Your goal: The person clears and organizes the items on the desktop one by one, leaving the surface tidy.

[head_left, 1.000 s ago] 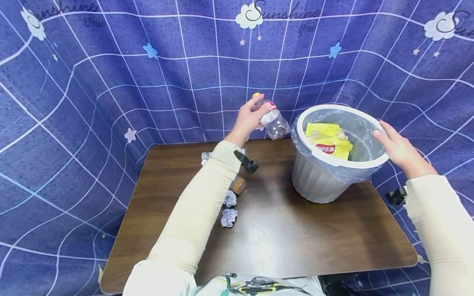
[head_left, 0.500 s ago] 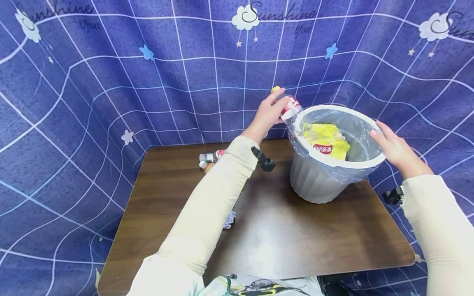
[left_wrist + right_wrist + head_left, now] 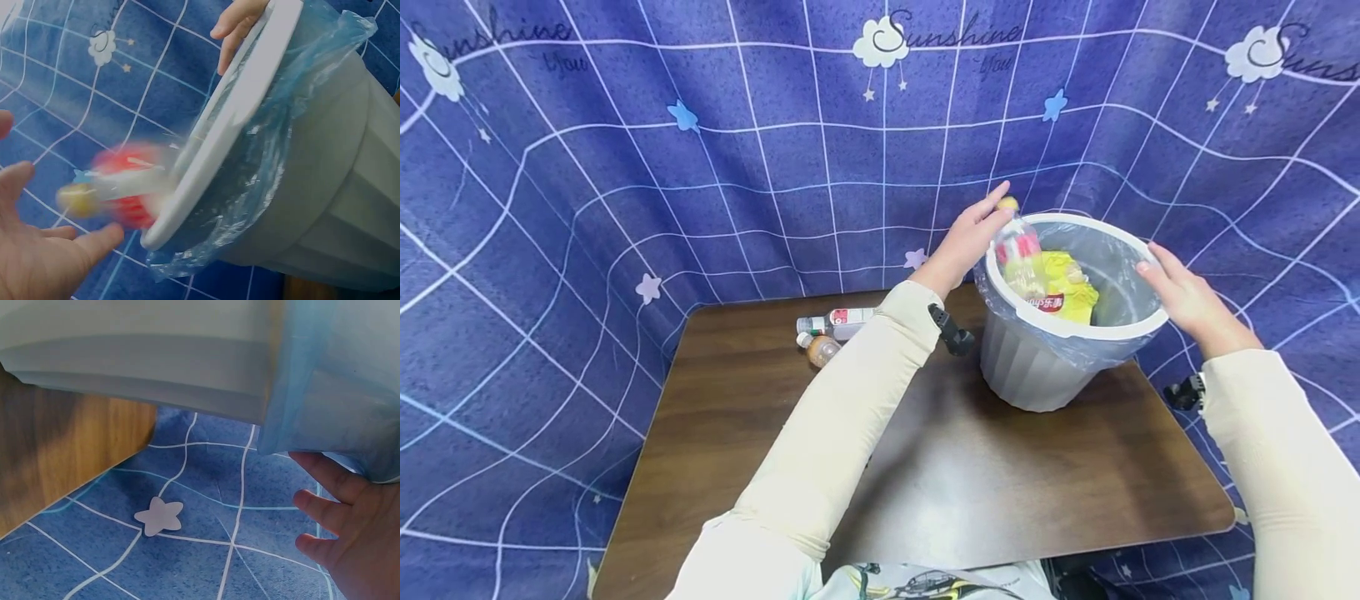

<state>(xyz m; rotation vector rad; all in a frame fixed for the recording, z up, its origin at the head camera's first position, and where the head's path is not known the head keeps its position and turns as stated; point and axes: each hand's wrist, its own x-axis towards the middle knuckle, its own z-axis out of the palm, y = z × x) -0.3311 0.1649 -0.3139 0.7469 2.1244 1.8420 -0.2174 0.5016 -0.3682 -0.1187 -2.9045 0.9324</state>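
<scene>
A clear plastic bottle with a yellow cap and a red-and-white label tilts into the mouth of the grey trash can, blurred in the left wrist view. My left hand is just left of it, fingers spread; the left wrist view shows a gap between the fingers and the bottle. At the can's right side, my right hand holds the white rim, thumb toward the inside. Its other fingers lie along the outside, by the bag liner. A yellow chip bag lies inside.
On the brown table, another labelled plastic bottle and a bottle with brownish contents lie left of the can, partly behind my left sleeve. A blue patterned curtain hangs behind the table.
My left hand has carried the yellow-capped bottle right to the can and let go of it; the bottle now tilts into the opening. My right hand stays on the rim.
</scene>
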